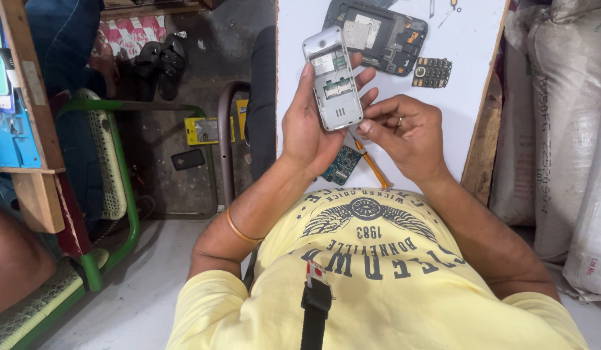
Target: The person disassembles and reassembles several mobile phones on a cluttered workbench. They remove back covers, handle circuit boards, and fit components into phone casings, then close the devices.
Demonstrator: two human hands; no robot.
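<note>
Opened silver phone held above a white work board

At upper centre of the frame, the left hand [308,123] grips a silver mobile phone [333,79], back cover off. The right hand [404,133] pinches its lower edge, fingers narrow. A dark phone frame [378,35] and keypad [432,72] lie on the white board [472,104]; a circuit board [341,164] sits below the hands.

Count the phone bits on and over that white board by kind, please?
Phone body with open back, in the left hand: 1
Dark back shell: 1
Keypad: 1
Circuit board: 1
Orange-handled tool under the right hand: 1
Total: 5
</note>
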